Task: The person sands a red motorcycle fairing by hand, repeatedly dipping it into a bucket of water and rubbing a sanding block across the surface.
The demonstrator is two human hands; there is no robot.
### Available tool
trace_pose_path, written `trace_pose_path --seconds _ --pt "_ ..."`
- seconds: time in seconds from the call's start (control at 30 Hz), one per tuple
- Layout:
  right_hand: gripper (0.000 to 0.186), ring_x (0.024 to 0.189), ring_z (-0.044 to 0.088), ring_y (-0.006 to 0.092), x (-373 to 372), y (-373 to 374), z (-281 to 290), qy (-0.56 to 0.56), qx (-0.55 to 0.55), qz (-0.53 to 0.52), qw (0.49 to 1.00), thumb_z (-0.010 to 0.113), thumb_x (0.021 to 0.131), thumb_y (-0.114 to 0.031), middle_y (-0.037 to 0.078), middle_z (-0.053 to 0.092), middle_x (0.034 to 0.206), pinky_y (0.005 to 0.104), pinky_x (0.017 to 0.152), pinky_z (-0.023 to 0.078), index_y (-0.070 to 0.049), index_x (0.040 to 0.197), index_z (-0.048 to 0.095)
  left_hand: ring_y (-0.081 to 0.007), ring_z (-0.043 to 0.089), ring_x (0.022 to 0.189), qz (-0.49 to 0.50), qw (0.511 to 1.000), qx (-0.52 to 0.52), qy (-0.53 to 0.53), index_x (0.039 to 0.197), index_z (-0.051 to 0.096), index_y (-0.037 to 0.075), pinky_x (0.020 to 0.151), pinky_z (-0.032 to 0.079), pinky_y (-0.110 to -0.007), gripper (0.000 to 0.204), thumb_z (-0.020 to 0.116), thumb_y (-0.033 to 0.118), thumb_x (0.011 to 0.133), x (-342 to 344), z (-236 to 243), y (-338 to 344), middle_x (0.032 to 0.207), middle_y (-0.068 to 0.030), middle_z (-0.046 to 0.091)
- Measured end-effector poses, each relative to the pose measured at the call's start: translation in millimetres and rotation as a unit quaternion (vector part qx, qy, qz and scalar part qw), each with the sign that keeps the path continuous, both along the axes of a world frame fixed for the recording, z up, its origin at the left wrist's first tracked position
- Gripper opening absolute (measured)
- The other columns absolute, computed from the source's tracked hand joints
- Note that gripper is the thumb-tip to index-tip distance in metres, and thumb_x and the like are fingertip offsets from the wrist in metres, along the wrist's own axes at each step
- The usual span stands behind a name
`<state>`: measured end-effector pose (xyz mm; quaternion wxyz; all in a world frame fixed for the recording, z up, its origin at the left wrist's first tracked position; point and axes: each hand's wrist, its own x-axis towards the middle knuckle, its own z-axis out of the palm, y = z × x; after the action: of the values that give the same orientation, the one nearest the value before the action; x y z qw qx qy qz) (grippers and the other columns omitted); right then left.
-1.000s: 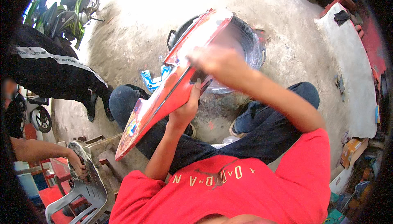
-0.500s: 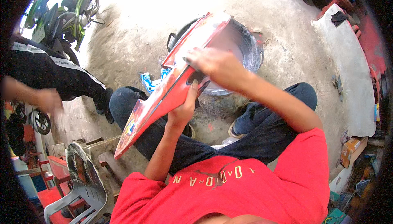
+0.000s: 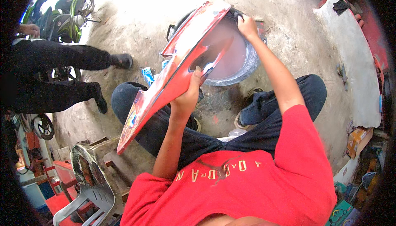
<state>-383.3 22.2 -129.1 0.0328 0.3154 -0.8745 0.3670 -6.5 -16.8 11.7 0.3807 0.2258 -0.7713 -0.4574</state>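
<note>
My left hand (image 3: 187, 100) grips a long red and white motorcycle fairing panel (image 3: 169, 92), thumb on its face near a cut-out. The panel slants from above my left knee up across the tub, its far end over the rim. A round dark-rimmed tub (image 3: 253, 63) of cloudy pinkish water (image 3: 233, 56) stands on the floor between my feet. At the tub's far right rim is my right hand (image 3: 248, 27), fingers closed beside something dark; whether that is the rim or a held piece cannot be made out. A blue and white packet (image 3: 147, 76) lies left of the tub, partly behind the panel.
Another person's dark-trousered legs (image 3: 62, 56) are at the left, with a green and black motorcycle (image 3: 62, 23) behind. A worn plastic chair (image 3: 97, 189) stands at lower left. Along the right run a long pale panel (image 3: 350, 61) and a cardboard box (image 3: 358, 141).
My right hand has left the panel's middle and moved away from me to the tub's far right rim. My left hand keeps its hold. The other person's legs have shifted.
</note>
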Motion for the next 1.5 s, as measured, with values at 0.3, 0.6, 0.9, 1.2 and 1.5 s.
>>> trace_pose_path --seconds 0.3,0.6,0.9,1.2,1.5 --pt "0.035 0.096 0.072 0.0413 59 25 -204 -0.281 0.094 -0.006 0.955 0.064 0.092 -0.035 0.025 0.074 0.1 0.0479 0.085 0.054 -0.004 0.103 0.076 -0.0128 0.067 0.08 0.051 0.993 0.111 0.001 0.104 0.072 -0.003 0.073 0.054 -0.03 0.014 0.073 0.009 0.097 -1 2 1 0.095 -0.0062 0.074" --pt "0.036 0.094 0.069 0.0244 94 4 -218 -0.523 0.262 0.168 0.794 0.071 0.094 -0.022 0.015 0.074 0.116 0.0381 0.087 0.054 -0.002 0.124 0.071 -0.0134 0.067 0.082 0.068 0.986 0.151 -0.022 0.109 0.071 -0.003 0.077 0.055 -0.031 0.019 0.074 0.012 0.097 -3 1 1 0.098 -0.0054 0.073" --pt "0.042 0.062 0.068 0.0185 3 38 -62 -0.487 0.145 0.095 0.856 0.082 0.088 -0.043 0.007 0.073 0.083 0.0344 0.054 0.057 -0.003 0.097 0.076 -0.0135 0.071 0.085 0.057 0.986 0.155 0.015 0.109 0.072 -0.003 0.077 0.056 -0.032 0.018 0.073 0.011 0.098 -1 2 1 0.097 -0.0082 0.076" --pt "0.034 0.076 0.071 0.021 18 43 151 0.073 0.077 0.271 0.957 0.063 0.1 -0.028 0.015 0.077 0.091 0.0371 0.073 0.055 0.003 0.11 0.074 -0.0167 0.07 0.091 0.018 1.0 0.0 -0.02 0.115 0.072 -0.001 0.084 0.055 -0.035 0.027 0.077 0.018 0.096 -4 -13 0 0.105 -0.0101 0.075" --pt "0.045 0.122 0.067 0.0297 209 53 177 0.239 -0.084 0.441 0.861 0.063 0.091 -0.011 0.016 0.068 0.132 0.0406 0.103 0.054 -0.007 0.135 0.062 -0.0298 0.07 0.103 -0.029 0.994 -0.037 0.099 0.123 0.065 -0.002 0.092 0.053 -0.041 0.032 0.07 0.006 0.093 -15 -12 15 0.11 -0.0157 0.072"
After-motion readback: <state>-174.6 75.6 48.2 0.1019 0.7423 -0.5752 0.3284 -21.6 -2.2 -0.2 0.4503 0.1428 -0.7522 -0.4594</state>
